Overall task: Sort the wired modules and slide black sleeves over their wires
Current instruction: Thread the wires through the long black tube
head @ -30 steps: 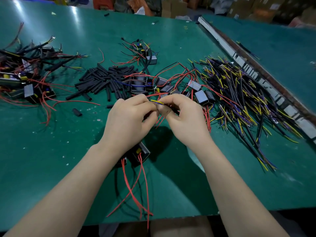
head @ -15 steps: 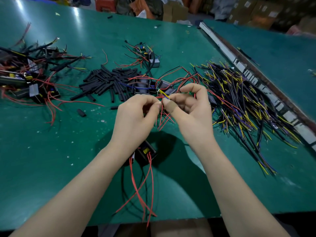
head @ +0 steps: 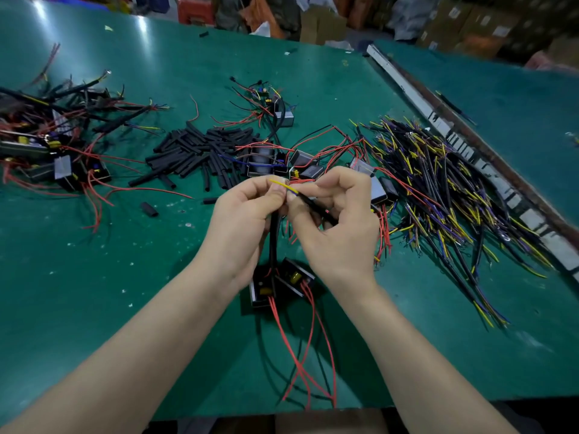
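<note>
Left hand grip pinching thin yellow wire; right hand grip pinching slim black sleeve, above green table near edge.

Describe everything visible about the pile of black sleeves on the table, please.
The pile of black sleeves lies loose on the green table, beyond the hands. They are short matte tubes, rubbery-looking, crossing at many angles. A few strays lie apart nearer the person. Red wires from the modules cross its right edge. Neither hand touches it.

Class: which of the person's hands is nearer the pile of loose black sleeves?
Left. The left hand sits just below the sleeve pile; the right hand lies farther right.
</note>
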`<control>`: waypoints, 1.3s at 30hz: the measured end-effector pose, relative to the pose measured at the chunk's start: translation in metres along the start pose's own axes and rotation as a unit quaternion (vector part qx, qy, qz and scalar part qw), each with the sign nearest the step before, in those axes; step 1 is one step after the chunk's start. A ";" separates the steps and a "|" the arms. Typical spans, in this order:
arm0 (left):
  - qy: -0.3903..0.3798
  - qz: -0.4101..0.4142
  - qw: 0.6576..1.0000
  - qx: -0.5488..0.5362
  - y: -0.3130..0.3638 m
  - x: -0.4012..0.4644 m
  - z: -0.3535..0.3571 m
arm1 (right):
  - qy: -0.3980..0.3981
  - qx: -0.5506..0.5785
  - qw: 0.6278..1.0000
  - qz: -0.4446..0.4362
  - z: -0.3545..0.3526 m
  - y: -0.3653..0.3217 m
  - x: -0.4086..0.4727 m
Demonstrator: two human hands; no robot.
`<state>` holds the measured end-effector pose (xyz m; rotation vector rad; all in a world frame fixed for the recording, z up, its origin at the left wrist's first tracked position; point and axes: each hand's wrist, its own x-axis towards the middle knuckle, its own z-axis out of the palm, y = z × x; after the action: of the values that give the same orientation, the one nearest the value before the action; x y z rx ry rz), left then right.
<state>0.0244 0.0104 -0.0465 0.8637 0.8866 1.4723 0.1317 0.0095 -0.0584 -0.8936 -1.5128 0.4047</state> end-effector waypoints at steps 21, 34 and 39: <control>-0.098 0.161 0.970 0.151 0.011 -0.005 -0.007 | -0.081 0.297 0.885 0.348 -0.017 -0.011 0.025; -0.076 0.092 0.985 0.123 0.009 0.001 -0.006 | -0.114 0.279 0.897 0.323 -0.023 -0.010 0.028; -0.057 0.045 0.991 0.110 0.012 0.002 -0.004 | -0.129 0.249 0.936 0.213 -0.021 -0.014 0.022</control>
<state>0.0153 0.0118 -0.0376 1.1534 0.9455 1.4040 0.1489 0.0120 -0.0300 -0.7714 -1.3448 1.2055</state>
